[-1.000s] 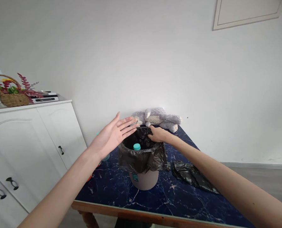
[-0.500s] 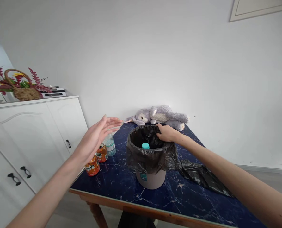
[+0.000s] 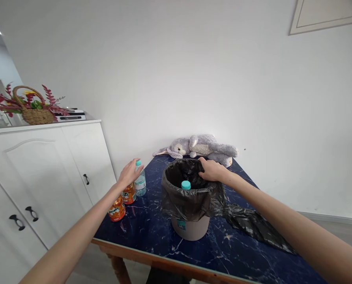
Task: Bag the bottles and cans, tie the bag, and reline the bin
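A clear plastic bottle [image 3: 140, 183] with a teal cap stands on the blue marbled table [image 3: 152, 225]. My left hand [image 3: 129, 173] is at its neck, thumb and fingers on either side just below the cap. Two orange soda cans [image 3: 117, 210] stand beside it, partly behind my left wrist. A grey trash bin [image 3: 192, 230] lined with a black trash bag [image 3: 188, 203] sits in the middle of the table. Inside it, another teal-capped bottle [image 3: 186, 185] shows only its top. My right hand [image 3: 212, 169] grips the bag at the bin's far right rim.
A plush rabbit [image 3: 204, 146] lies on its side at the table's far end, by the wall. The bag's loose tail [image 3: 259, 227] trails right across the table. On the left, a white cabinet [image 3: 54, 161] carries a flower basket [image 3: 38, 115].
My left hand has come down from open in the air to the neck of the plastic bottle beside the cans. My right hand keeps its hold on the bag rim. The view has shifted slightly.
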### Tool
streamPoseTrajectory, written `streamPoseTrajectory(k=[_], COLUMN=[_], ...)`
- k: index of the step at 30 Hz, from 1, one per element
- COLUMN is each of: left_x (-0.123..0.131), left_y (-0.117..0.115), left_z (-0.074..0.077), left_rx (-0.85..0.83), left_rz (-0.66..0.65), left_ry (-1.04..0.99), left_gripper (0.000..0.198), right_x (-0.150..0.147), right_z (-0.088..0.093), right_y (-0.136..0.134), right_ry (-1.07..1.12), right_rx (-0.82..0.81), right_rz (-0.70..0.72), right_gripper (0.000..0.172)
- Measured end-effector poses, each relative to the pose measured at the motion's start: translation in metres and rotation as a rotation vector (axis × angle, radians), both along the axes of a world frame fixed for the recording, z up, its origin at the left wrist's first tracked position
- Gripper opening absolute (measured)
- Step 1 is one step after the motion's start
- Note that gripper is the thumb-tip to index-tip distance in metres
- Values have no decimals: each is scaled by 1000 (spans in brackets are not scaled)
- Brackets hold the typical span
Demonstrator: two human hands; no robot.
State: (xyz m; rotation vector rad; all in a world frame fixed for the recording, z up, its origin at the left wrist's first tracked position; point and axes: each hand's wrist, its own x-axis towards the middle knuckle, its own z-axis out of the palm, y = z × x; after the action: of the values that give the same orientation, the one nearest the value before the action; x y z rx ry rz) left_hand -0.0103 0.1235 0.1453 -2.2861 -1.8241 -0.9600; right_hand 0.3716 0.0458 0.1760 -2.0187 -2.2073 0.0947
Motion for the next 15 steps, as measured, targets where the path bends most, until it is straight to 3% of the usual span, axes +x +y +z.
streamPoseTrajectory(k=[4,7,12,13,15], left_x=[15,30,69,79,98], left_y=[-4,-24,-91,-107,-137], left_z=[-1,11,61,73,94], left_rx=[68,182,554,703,821], left_rz=[-55,-110,-155,-242,-440], left_ry=[17,-15,-203,-308,-449], left_gripper=[37,35,44,41,37], right_x=[0,0,0,0,-1], right_z=[0,-1,-3,-4,-4], right_y=[1,3,6,7,7], right_ry=[11,31,83,94,114], right_rx=[0,2,15,17,23], right_rz=[6,15,18,16,9], right_gripper=[60,62,66,66,64])
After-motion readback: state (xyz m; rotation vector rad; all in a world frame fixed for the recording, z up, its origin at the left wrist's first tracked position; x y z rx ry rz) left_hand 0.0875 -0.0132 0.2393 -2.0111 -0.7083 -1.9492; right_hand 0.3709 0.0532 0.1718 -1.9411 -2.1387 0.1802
